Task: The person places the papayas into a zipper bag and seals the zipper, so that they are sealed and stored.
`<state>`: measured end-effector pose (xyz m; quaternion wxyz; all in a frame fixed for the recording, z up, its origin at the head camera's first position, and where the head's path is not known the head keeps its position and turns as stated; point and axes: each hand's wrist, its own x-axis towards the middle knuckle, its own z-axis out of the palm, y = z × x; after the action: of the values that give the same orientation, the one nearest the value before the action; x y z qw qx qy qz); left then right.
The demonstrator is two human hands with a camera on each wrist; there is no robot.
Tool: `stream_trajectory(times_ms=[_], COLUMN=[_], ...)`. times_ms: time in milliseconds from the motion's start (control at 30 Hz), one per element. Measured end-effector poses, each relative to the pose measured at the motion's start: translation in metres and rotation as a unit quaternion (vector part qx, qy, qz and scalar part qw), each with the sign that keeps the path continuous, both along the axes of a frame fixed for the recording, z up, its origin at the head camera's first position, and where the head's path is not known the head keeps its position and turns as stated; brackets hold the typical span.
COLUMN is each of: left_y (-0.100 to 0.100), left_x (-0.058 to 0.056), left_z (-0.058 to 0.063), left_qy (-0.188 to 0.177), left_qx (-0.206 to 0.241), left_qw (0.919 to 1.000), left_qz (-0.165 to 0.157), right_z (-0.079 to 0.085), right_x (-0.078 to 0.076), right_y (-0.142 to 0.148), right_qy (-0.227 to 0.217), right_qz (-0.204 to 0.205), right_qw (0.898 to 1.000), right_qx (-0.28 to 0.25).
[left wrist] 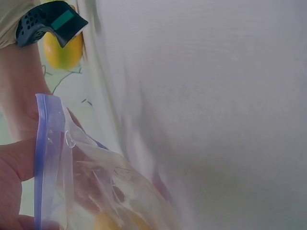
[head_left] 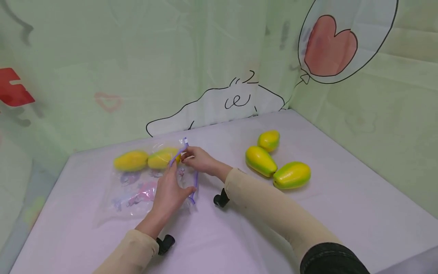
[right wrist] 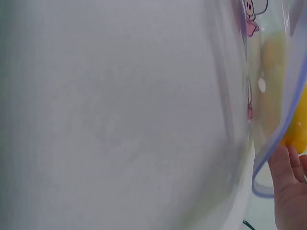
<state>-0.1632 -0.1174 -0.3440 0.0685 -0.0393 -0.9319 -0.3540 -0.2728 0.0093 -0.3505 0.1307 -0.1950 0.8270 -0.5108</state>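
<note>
A clear zip bag point(head_left: 137, 198) with purple zip edges and printed pictures lies on the table, its mouth parted toward the right. Two yellow papayas point(head_left: 131, 160) sit end to end inside along its far side. At the mouth, my left hand point(head_left: 170, 192) holds the zip edge point(left wrist: 41, 163), thumb and fingers spread apart along it. My right hand point(head_left: 202, 160) is at the far part of the mouth. In the right wrist view its extended fingers point(right wrist: 283, 165) touch the near end of a papaya point(right wrist: 298, 129). Plastic partly covers the left fingertips.
Three more yellow-green papayas point(head_left: 261, 160) lie grouped on the table point(head_left: 232, 236) to the right of the bag. Black wrist devices point(head_left: 166, 244) are on both wrists. Pale green printed cloth point(head_left: 137, 57) stands behind the table and at its right.
</note>
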Motion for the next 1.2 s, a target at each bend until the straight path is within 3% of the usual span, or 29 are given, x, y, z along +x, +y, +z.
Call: stream_trajectory(times_ms=[233, 533, 733, 967, 1200], left_y=[-0.002, -0.003, -0.001, -0.003, -0.005], left_x=[-0.003, -0.007, -0.006, -0.007, -0.007], left_z=[0.001, -0.001, 0.002, 0.003, 0.003], left_qy=[-0.014, -0.028, -0.048, -0.037, -0.034], left_qx=[0.009, 0.012, 0.011, 0.01, 0.008], left_qw=[0.9998, 0.9993, 0.9984, 0.9991, 0.9993], left_qz=[0.013, 0.019, 0.026, 0.017, 0.016], right_z=[0.0, 0.013, 0.039, 0.071, 0.082], right_x=[-0.001, -0.001, 0.0, 0.011, 0.03], right_y=[0.007, 0.04, 0.091, 0.178, 0.25], right_qy=[-0.032, -0.027, -0.027, -0.003, 0.025], right_qz=[0.035, 0.054, 0.043, -0.003, -0.056], right_qw=[0.999, 0.998, 0.998, 0.998, 0.992], right_qx=[-0.001, 0.021, 0.037, 0.058, 0.107])
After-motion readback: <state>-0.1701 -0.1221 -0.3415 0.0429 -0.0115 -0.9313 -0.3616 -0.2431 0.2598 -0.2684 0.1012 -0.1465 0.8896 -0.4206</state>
